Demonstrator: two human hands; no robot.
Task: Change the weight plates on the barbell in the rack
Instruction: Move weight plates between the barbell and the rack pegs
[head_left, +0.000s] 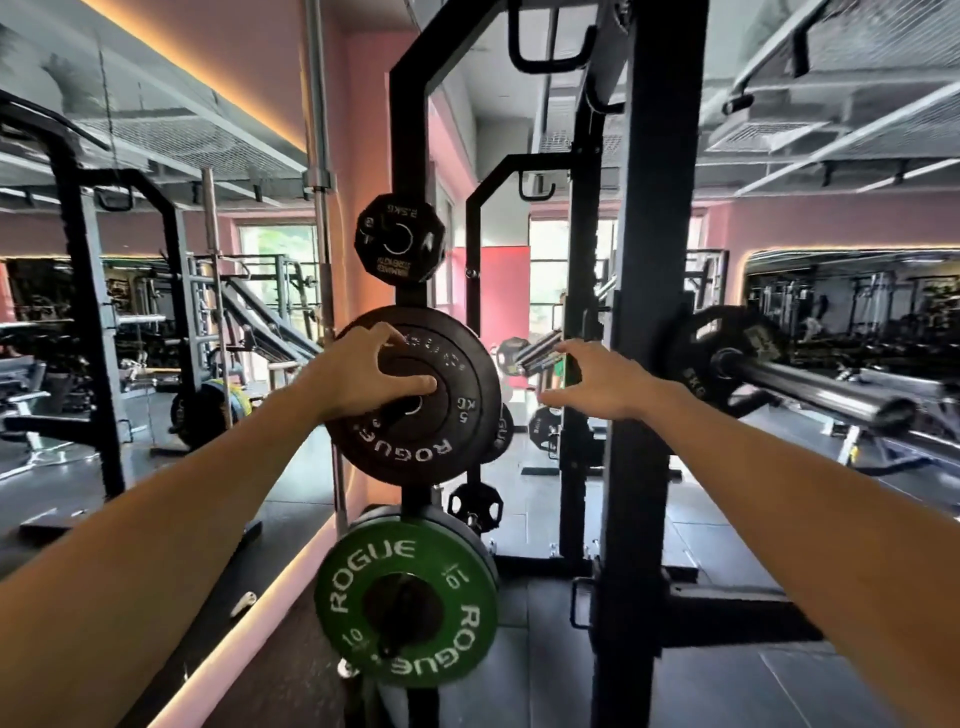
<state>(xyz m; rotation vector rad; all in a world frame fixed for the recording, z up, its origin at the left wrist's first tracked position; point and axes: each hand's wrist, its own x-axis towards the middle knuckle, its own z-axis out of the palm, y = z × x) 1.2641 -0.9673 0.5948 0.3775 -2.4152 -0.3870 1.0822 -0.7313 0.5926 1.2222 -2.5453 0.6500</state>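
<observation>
**Black 5 kg plate: lifting it off the storage peg**

The black plate (415, 395) hangs on the rack upright (410, 130), above a green plate (405, 597). The left hand (363, 374) presses on its hub, fingers spread; the right hand (597, 382) is open, touching nothing. Grip both edges and slide straight off. The barbell (810, 384) waits at right.

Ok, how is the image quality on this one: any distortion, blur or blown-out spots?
Head view: strong wide-angle bending, the rack upright and ceiling lines curve; the windows behind are blown out; the green plate at the bottom is slightly motion-smeared; the black 5 kg plate under the left hand reads sharply; the right hand is mildly soft; the barbell sleeve shows glare streaks.
</observation>
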